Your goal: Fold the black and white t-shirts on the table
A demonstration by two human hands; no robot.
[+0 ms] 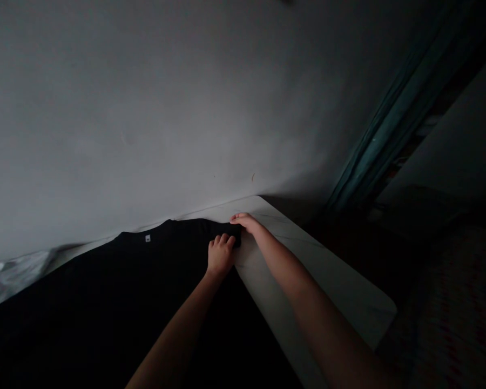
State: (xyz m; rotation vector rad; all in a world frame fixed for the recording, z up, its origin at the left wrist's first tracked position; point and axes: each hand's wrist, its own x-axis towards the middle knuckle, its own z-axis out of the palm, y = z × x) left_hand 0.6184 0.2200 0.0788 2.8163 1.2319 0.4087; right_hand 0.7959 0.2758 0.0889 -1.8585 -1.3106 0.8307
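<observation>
Looking down, what lies on the white marble-patterned bench (319, 275)?

A black fabric T-shirt (105, 308) lies spread out, its collar toward the wall and a small white neck label (148, 238) showing at the collar.

And the hands?

The left hand (221, 255) rests palm-down on the shirt, its fingers lightly curled and slightly parted. The right hand (245, 222) sits just beside it at the shirt's far edge, with its fingers curled over the cloth. The view is dim, so I cannot tell whether either hand actually grips the shirt.

What's around them?

A grey plaster wall (146, 108) runs along the bench's far side. A crumpled pale cloth (8, 275) shows at the left of the view, and a teal curtain (392, 119) hangs to the right.
</observation>
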